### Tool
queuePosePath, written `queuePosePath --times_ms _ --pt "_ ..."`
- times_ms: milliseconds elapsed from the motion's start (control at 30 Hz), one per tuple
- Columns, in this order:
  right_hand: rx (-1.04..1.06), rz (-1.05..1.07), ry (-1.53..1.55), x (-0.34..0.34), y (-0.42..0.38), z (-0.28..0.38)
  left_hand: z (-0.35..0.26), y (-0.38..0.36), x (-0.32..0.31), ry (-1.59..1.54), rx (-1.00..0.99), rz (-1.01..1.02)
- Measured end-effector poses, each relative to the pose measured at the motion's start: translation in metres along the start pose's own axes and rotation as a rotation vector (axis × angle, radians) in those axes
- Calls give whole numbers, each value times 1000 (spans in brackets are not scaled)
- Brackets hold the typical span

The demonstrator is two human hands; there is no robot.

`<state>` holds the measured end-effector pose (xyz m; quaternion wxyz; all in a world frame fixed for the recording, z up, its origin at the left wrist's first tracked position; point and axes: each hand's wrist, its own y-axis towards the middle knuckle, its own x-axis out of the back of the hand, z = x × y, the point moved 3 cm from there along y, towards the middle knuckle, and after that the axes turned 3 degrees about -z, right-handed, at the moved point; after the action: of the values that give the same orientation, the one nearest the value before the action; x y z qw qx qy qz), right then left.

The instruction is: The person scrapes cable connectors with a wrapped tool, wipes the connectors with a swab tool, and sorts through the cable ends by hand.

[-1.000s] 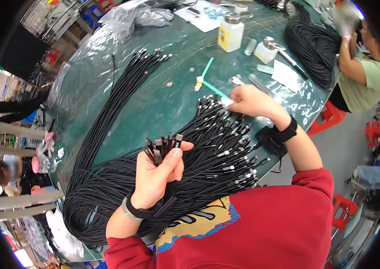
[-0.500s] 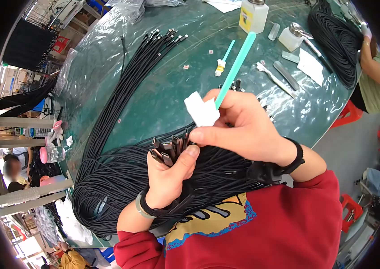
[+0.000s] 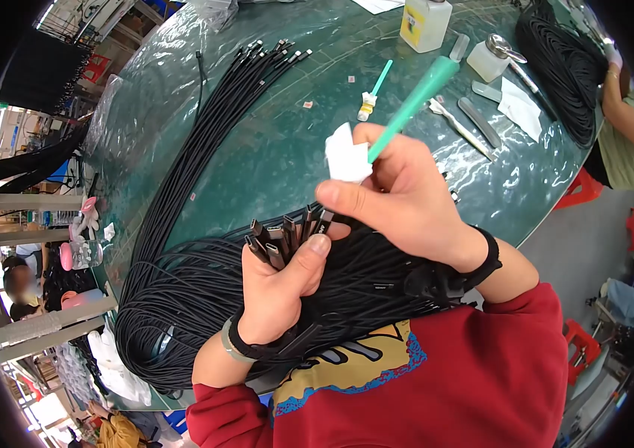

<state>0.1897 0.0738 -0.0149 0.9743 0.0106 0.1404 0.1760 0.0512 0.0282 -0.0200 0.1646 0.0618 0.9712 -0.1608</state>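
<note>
My left hand is closed around several black cables, and their metal-tipped USB-type connectors point up above the thumb. Just above and to the right, my right hand pinches a green stick with a folded white wipe at its lower end. The wipe is apart from the connectors. Under both hands lies a large coil of black cables. From its left side a bundle of cable ends stretches toward the back of the table.
Across the green table lie a smaller green stick, tweezers, a white cloth, a plastic bottle and a pump bottle. At the far right, a co-worker's arm reaches another cable coil.
My right hand has lifted slightly up and away from the connectors, carrying the stick and wipe. The stick's far end has tilted to the right. My left hand keeps its grip.
</note>
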Motion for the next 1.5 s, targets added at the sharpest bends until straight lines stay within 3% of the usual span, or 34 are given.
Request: queuePosePath --times_ms 67,200,500,633,733,867,1033,1167,1300,1400,1500 --pt "-36 -41 121 2 2 1 -1 1 -1 39 19 19" --pt "-30 -14 -71 -2 2 0 4 1 3 3 6 19" --pt "64 -37 24 2 -3 0 3 3 -2 23 16 14" --pt "-68 -53 -3 5 2 -4 3 3 0 34 61 30" --pt "127 -98 -80 12 2 -3 4 4 -1 -24 89 100" --pt "116 -116 132 11 2 -4 4 9 1 -218 207 177" --pt "9 -157 176 14 0 0 3 8 7 -286 182 148" --pt "92 -194 219 16 1 -4 -2 2 8 39 -25 -38" --pt "229 -123 159 1 -5 1 -2 0 5 100 -6 -138" --pt "317 6 -481 -5 -11 7 0 -1 4 131 -85 -177" --pt "230 -98 -356 0 -9 4 0 0 3 159 -60 -194"
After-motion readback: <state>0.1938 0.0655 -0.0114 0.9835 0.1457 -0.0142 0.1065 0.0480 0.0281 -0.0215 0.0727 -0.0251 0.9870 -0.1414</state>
